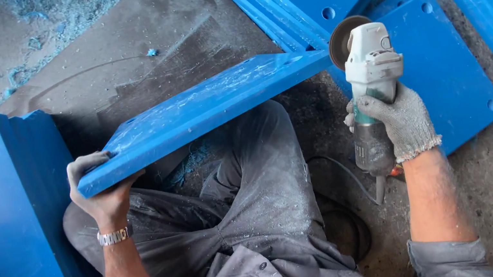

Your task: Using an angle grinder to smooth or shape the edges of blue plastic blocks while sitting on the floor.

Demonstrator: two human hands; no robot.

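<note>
Dusty grey trousers (256, 202) covered the person's crossed legs nearest the camera. Above them, the bare left hand (98, 190), a metal watch (114, 236) on its wrist, gripped the near-left corner of a thick, flat blue plastic slab (203, 109), tilted and scuffed with pale scratches. To the right, the right hand (397, 122), in a knitted grey glove, clasped a white angle grinder (370, 74), its disc just beside the slab's far-right end. Similar blue panels (451, 69) with round holes lay on the gritty concrete floor (133, 32).

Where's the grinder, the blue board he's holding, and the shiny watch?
White-and-grey angle grinder (371, 67): head view, its white head.
Blue plastic board (203, 109): head view, its scratched top face.
Silver wristwatch (114, 236): head view, its band.
</note>
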